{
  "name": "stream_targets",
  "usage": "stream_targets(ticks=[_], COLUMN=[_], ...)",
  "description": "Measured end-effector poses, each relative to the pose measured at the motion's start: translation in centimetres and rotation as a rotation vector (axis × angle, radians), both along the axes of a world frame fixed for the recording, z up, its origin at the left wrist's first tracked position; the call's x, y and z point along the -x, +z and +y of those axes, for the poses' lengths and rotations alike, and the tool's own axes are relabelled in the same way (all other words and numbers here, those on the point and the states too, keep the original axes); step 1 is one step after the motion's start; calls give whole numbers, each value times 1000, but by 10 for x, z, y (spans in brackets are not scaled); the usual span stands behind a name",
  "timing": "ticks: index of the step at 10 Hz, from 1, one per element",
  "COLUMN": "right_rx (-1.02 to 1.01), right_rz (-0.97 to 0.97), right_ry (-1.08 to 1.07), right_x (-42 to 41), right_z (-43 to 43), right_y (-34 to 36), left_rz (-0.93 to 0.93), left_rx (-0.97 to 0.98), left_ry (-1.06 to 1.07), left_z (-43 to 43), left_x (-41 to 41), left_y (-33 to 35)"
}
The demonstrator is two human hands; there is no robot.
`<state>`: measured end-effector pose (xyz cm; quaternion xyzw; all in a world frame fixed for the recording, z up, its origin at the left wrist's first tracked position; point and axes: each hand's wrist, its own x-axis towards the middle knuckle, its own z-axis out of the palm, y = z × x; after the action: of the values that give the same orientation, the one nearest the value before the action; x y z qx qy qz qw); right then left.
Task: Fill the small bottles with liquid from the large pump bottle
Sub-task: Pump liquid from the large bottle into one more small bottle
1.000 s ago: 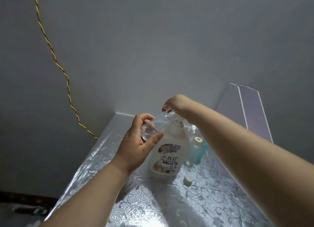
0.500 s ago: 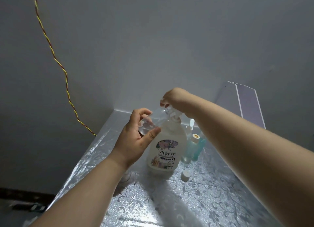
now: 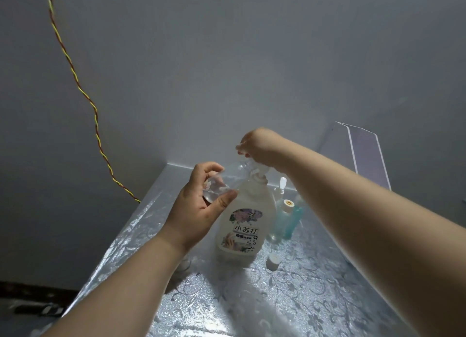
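Note:
A large white pump bottle [image 3: 243, 225] with a flowered label stands upright on the silver table [image 3: 315, 299]. My left hand [image 3: 199, 210] grips a small clear bottle [image 3: 227, 182], tilted with its mouth up at the pump spout. My right hand [image 3: 257, 147] rests on top of the pump head, fingers bent over it. Behind the big bottle stand small bluish bottles [image 3: 286, 219], one with a white cap. A loose white cap [image 3: 273, 261] lies on the table to the right of the pump bottle's base.
The table fills a corner between grey walls. A clear acrylic panel [image 3: 363, 155] leans at the back right. A red and yellow twisted wire [image 3: 75, 79] hangs down the left wall. A small round thing lies under my left forearm, mostly hidden.
The view has shifted slightly. My right hand stays on the pump head, and my left hand still holds the small bottle at the spout.

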<state>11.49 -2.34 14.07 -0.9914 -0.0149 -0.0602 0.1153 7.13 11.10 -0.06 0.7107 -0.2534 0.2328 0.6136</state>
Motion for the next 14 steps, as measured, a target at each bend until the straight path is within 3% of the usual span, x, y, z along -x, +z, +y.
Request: stream_targets(ticks=[4,7,8,10,14], right_rx=[143,-50,10,119,-61], right_rz=[107,-5,108,133,29], right_ry=[-40,2,-11,-34,6], right_x=[-12,3,-3,-8,5], right_z=[-1,-2,1,0,-3], right_y=[-13,1,-4,-12,-2], left_rz=[19,7,19,38,26], left_rx=[-10,16,1,-14,-8], left_ry=[-10,-5,-2,-8,-5], left_z=[-2,-3,-4,-3,-1], left_x=[-4,0,-1,-2,2], left_y=[-4,1,1,-2,6])
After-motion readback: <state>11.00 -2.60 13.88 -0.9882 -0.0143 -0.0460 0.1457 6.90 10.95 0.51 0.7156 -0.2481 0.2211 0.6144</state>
